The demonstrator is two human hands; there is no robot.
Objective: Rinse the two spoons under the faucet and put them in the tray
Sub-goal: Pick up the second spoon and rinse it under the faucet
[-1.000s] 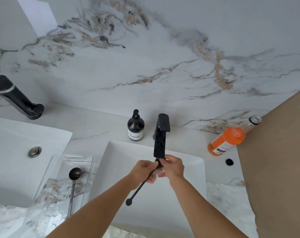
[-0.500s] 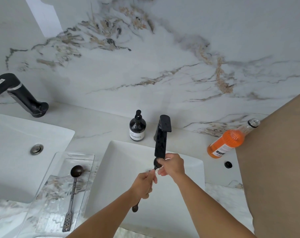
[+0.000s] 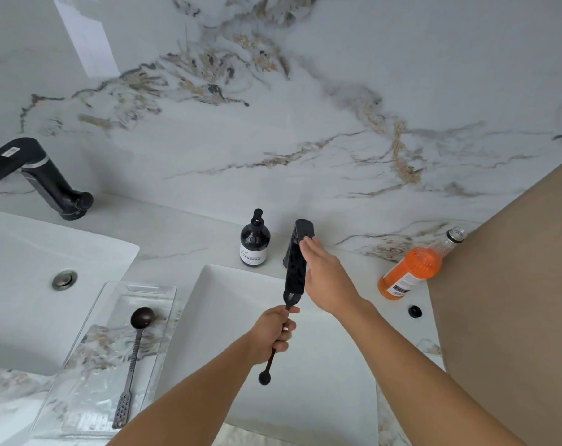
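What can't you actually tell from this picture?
All from the head view:
- Bowl of the held spoon: hidden behind the faucet spout and the left hand.
- Water: no stream can be made out, so running or not is unclear.
- Soap bottle label: print too small.
- Second faucet: cut off by the left edge.
- Right hand: contact with the faucet lever is unclear.

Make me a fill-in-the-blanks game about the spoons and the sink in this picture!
1. The spoon with the holey handle lies in the clear ____.
2. The left hand grips the second spoon over the ____.
3. The right hand is open and flat beside the black ____.
4. The bottle by the wall holds ____ liquid.

Missing words: tray; sink; faucet; orange
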